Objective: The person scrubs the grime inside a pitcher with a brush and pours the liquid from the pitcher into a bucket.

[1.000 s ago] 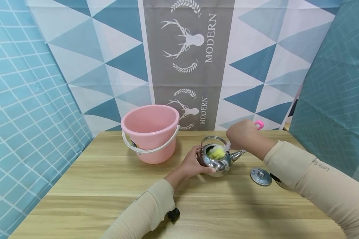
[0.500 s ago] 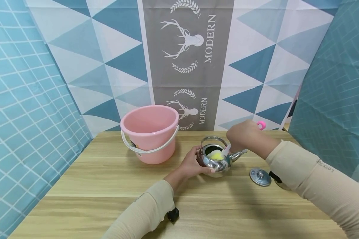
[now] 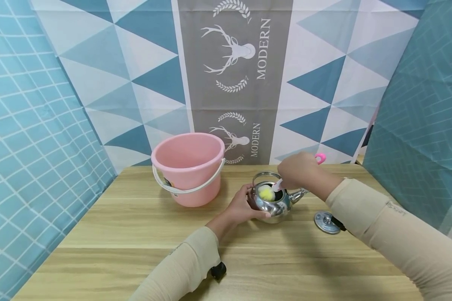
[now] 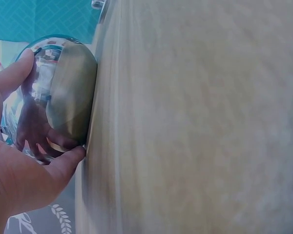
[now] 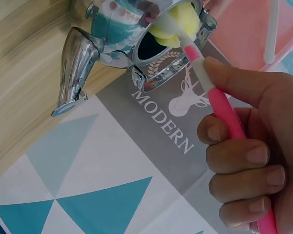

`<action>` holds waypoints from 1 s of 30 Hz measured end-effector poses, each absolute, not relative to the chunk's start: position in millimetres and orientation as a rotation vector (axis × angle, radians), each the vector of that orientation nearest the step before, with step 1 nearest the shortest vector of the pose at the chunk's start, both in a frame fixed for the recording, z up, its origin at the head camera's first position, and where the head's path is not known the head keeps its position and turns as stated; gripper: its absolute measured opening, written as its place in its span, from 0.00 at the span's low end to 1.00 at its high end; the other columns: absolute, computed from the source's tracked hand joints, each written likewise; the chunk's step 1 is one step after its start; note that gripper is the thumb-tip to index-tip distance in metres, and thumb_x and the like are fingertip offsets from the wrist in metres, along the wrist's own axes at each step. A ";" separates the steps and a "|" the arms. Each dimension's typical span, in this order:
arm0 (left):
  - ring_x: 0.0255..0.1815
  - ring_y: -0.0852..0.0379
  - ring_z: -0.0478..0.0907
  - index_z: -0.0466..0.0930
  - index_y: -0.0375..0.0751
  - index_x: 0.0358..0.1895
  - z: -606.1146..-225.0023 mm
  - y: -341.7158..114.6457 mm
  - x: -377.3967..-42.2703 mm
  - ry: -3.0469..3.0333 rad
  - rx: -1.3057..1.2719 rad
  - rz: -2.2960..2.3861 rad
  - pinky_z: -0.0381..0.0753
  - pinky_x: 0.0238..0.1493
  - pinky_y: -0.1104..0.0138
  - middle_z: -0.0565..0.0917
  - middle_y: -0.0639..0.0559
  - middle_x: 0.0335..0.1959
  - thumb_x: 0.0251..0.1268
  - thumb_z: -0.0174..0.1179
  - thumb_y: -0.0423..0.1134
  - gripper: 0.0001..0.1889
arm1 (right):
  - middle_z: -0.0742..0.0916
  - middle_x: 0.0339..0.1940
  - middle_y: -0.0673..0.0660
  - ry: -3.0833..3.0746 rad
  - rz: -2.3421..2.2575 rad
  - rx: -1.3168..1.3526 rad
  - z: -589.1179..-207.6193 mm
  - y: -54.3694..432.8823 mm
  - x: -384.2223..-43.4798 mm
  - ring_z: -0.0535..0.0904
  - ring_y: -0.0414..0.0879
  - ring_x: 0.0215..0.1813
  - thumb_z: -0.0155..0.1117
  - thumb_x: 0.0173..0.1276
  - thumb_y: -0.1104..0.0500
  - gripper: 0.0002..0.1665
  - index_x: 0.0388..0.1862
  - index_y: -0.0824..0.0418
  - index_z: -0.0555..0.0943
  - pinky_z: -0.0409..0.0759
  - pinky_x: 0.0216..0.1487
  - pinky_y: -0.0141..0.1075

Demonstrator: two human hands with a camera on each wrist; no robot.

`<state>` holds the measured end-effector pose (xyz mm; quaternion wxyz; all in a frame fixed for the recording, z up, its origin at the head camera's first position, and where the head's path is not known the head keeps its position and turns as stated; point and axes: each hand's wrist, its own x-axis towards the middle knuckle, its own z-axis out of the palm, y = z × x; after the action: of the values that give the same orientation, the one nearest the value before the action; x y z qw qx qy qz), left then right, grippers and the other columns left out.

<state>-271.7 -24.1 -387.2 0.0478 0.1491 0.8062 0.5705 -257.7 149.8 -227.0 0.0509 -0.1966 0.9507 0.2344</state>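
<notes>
A shiny steel teapot [image 3: 274, 209] stands on the wooden table, its top uncovered and its hoop handle raised. My left hand [image 3: 242, 207] grips its body from the left, thumb low at the front; the left wrist view shows thumb and fingers spread round the curved steel side [image 4: 71, 87]. In my right hand [image 3: 300, 170] is a sponge bottle brush, its pink-and-white handle [image 5: 224, 112] wrapped by curled fingers. The brush's yellow-and-white sponge head [image 3: 266, 193] sits in the teapot's mouth, at the left of the opening. The spout [image 5: 77, 63] points right, below my right hand.
A pink bucket [image 3: 192, 177] with a white handle stands behind and left of the teapot. To the right, the steel lid [image 3: 325, 222] lies on the table [image 3: 135, 234], partly under my right forearm. A patterned curtain [image 3: 233, 92] hangs behind the table.
My right hand has shifted slightly left with the brush, and the sponge head has moved to the left side of the teapot's opening. My left hand and the teapot have stayed in place.
</notes>
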 end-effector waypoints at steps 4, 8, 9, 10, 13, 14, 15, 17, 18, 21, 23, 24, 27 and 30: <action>0.67 0.47 0.65 0.58 0.40 0.72 -388.4 -23.2 -271.3 2.465 0.455 1.750 0.62 0.69 0.53 0.69 0.45 0.67 0.35 0.83 0.39 0.56 | 0.78 0.18 0.51 2.909 0.745 -0.602 -228.2 149.5 -261.4 0.72 0.45 0.23 0.61 0.66 0.45 0.20 0.18 0.54 0.77 0.70 0.22 0.40; 0.67 0.46 0.65 0.58 0.40 0.73 -388.5 -22.0 -270.6 2.462 0.449 1.759 0.61 0.69 0.53 0.69 0.44 0.67 0.34 0.83 0.39 0.57 | 0.78 0.17 0.51 2.914 0.772 -0.572 -228.0 153.7 -261.7 0.72 0.45 0.23 0.61 0.66 0.46 0.19 0.19 0.55 0.78 0.72 0.22 0.40; 0.67 0.46 0.65 0.59 0.40 0.72 -388.6 -21.7 -270.6 2.465 0.446 1.759 0.61 0.69 0.53 0.69 0.44 0.67 0.34 0.83 0.39 0.56 | 0.77 0.17 0.51 2.914 0.772 -0.560 -227.9 155.2 -261.0 0.72 0.45 0.22 0.60 0.66 0.47 0.19 0.19 0.55 0.78 0.71 0.22 0.39; 0.67 0.46 0.65 0.59 0.41 0.72 -388.8 -21.5 -270.6 2.467 0.443 1.758 0.61 0.69 0.53 0.69 0.44 0.67 0.34 0.83 0.39 0.56 | 0.77 0.16 0.51 2.916 0.771 -0.550 -227.6 156.5 -260.2 0.72 0.45 0.22 0.60 0.66 0.47 0.19 0.19 0.55 0.78 0.70 0.21 0.38; 0.67 0.47 0.65 0.60 0.43 0.72 -389.1 -21.1 -271.0 2.474 0.436 1.755 0.62 0.69 0.53 0.69 0.45 0.67 0.34 0.84 0.40 0.56 | 0.76 0.15 0.51 2.922 0.772 -0.527 -226.9 160.3 -257.1 0.71 0.44 0.21 0.60 0.66 0.47 0.20 0.18 0.56 0.77 0.66 0.20 0.35; 0.67 0.47 0.65 0.60 0.43 0.72 -389.3 -21.1 -271.2 2.475 0.434 1.754 0.62 0.69 0.53 0.69 0.45 0.67 0.34 0.84 0.40 0.56 | 0.76 0.15 0.51 2.925 0.771 -0.524 -226.6 161.0 -255.8 0.71 0.44 0.21 0.60 0.66 0.47 0.20 0.17 0.56 0.77 0.65 0.20 0.35; 0.67 0.47 0.65 0.60 0.43 0.72 -389.4 -21.1 -271.4 2.476 0.434 1.754 0.62 0.69 0.53 0.69 0.45 0.67 0.34 0.84 0.40 0.56 | 0.75 0.15 0.51 2.925 0.772 -0.525 -226.4 161.5 -254.4 0.71 0.44 0.20 0.60 0.66 0.46 0.21 0.17 0.56 0.77 0.64 0.20 0.34; 0.67 0.47 0.65 0.60 0.43 0.72 -389.8 -21.2 -271.8 2.473 0.433 1.758 0.62 0.69 0.53 0.69 0.46 0.67 0.33 0.84 0.40 0.56 | 0.75 0.15 0.50 2.925 0.780 -0.535 -226.1 162.3 -251.8 0.71 0.44 0.20 0.61 0.67 0.45 0.22 0.17 0.56 0.76 0.64 0.20 0.34; 0.68 0.47 0.65 0.60 0.43 0.72 -390.0 -21.3 -272.0 2.472 0.433 1.760 0.61 0.69 0.53 0.69 0.46 0.67 0.33 0.84 0.39 0.56 | 0.75 0.15 0.50 2.922 0.785 -0.539 -225.9 162.4 -250.4 0.71 0.44 0.20 0.61 0.67 0.44 0.23 0.17 0.56 0.77 0.64 0.20 0.34; 0.68 0.46 0.65 0.60 0.43 0.72 -390.4 -21.6 -272.4 2.476 0.438 1.762 0.61 0.69 0.52 0.69 0.45 0.67 0.33 0.84 0.39 0.56 | 0.75 0.15 0.50 2.909 0.794 -0.544 -225.0 162.5 -245.9 0.71 0.43 0.20 0.61 0.67 0.43 0.24 0.16 0.55 0.76 0.64 0.20 0.34; 0.68 0.46 0.65 0.61 0.43 0.71 -390.6 -21.9 -272.4 2.482 0.435 1.760 0.61 0.69 0.52 0.70 0.45 0.66 0.32 0.84 0.39 0.56 | 0.75 0.15 0.50 2.901 0.792 -0.540 -224.3 162.4 -243.1 0.71 0.43 0.21 0.61 0.67 0.43 0.24 0.16 0.55 0.76 0.64 0.20 0.34; 0.68 0.46 0.65 0.61 0.44 0.71 -390.7 -22.1 -272.4 2.485 0.434 1.759 0.61 0.69 0.51 0.70 0.45 0.66 0.32 0.84 0.39 0.56 | 0.76 0.15 0.50 2.896 0.788 -0.538 -223.9 162.3 -241.9 0.71 0.43 0.21 0.62 0.66 0.43 0.23 0.16 0.55 0.76 0.64 0.21 0.34; 0.68 0.46 0.65 0.61 0.43 0.71 -390.7 -22.6 -272.4 2.486 0.433 1.756 0.60 0.69 0.51 0.70 0.46 0.66 0.32 0.84 0.39 0.56 | 0.77 0.16 0.50 2.886 0.760 -0.535 -222.6 161.5 -239.0 0.72 0.43 0.22 0.62 0.66 0.42 0.23 0.16 0.54 0.76 0.64 0.21 0.34; 0.67 0.47 0.65 0.60 0.43 0.71 -390.7 -23.1 -272.6 2.487 0.438 1.755 0.61 0.69 0.52 0.70 0.46 0.66 0.33 0.84 0.39 0.55 | 0.77 0.16 0.49 2.877 0.740 -0.544 -221.7 160.6 -237.9 0.72 0.43 0.22 0.63 0.65 0.41 0.23 0.16 0.54 0.76 0.63 0.22 0.35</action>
<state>-272.6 -23.1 -390.7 0.0331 0.1424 0.8082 0.5705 -237.9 160.6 -221.7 0.0608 -0.1797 0.9509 0.2447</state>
